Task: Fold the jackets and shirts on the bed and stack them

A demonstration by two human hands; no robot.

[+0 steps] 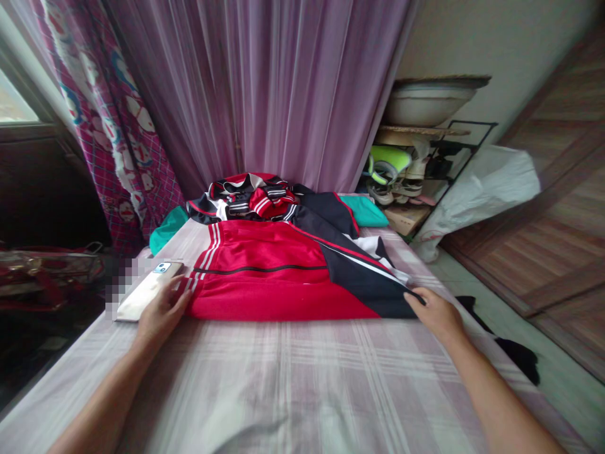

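A red and dark navy zip jacket (265, 299) lies flat across the checked cloth, folded along its near edge. White stripes run down its ribbed left end, and a dark zip crosses the red part. My left hand (161, 308) is closed on that striped end, its fingertips partly hidden. At the other end, my right hand (437, 314) pinches the dark corner between thumb and fingers. Just beyond my left hand lies a pale phone (144, 293), back side up. Behind the jacket sits a crumpled pile of red, black and white striped clothing (250, 198).
Teal fabric (363, 211) shows at the back right, with another teal piece (169, 230) at the left edge. Purple curtains (283, 94) hang behind the cloth-covered surface (293, 384). On the right stands a rack (466, 132) with shoes and a basin, beside a white plastic bag (486, 189).
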